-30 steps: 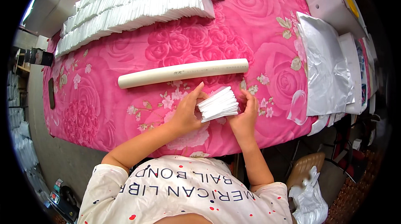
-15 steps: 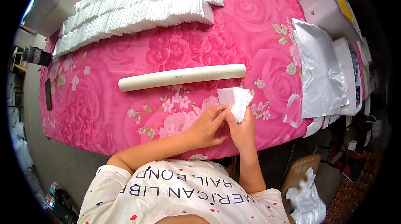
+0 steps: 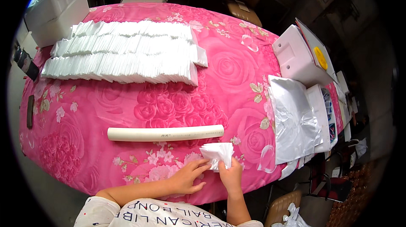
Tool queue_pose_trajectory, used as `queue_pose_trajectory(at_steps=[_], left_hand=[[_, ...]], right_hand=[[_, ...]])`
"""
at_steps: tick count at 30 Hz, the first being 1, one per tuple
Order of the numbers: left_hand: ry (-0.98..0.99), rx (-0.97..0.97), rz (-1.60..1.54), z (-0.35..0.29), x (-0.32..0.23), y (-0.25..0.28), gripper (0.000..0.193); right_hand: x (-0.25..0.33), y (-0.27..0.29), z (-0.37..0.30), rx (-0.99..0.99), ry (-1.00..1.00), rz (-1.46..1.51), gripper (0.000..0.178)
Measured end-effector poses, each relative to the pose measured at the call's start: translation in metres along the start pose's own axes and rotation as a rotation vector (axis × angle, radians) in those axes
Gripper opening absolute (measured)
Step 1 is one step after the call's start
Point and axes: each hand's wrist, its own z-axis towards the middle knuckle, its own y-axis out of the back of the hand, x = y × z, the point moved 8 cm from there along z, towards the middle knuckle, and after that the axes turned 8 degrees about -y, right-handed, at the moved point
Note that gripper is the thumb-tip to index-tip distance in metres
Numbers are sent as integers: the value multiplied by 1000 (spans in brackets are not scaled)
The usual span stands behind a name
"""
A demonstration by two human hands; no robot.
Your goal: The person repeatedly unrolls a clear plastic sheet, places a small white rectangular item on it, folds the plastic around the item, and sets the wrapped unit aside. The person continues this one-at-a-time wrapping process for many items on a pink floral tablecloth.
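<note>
Two hands, left hand (image 3: 186,178) and right hand (image 3: 230,175), gripping one white paper stack (image 3: 218,154), one white tube (image 3: 165,133), three paper rows (image 3: 122,53).

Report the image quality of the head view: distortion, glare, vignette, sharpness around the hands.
Head view: strong fisheye bend, so the table edge curves and a black vignette fills the corners; even, soft lighting with weak shadows; mild glare on the silvery plastic bags; left hand, right hand and the small white stack they hold are slightly soft, not smeared; the white tube is sharp.
</note>
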Motion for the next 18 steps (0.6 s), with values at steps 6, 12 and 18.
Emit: queue_pose_trajectory(at_steps=[6,12,18], left_hand=[[89,-58,-132,-9,13,12,57],[98,-6,-190,-7,12,5,56],[105,-61,-245,-10,19,9,53]], right_hand=[[79,33,97,-183,295,-185,18],[183,-15,271,-401,518,-537,26],[223,-108,360,-364,400,-784,25]])
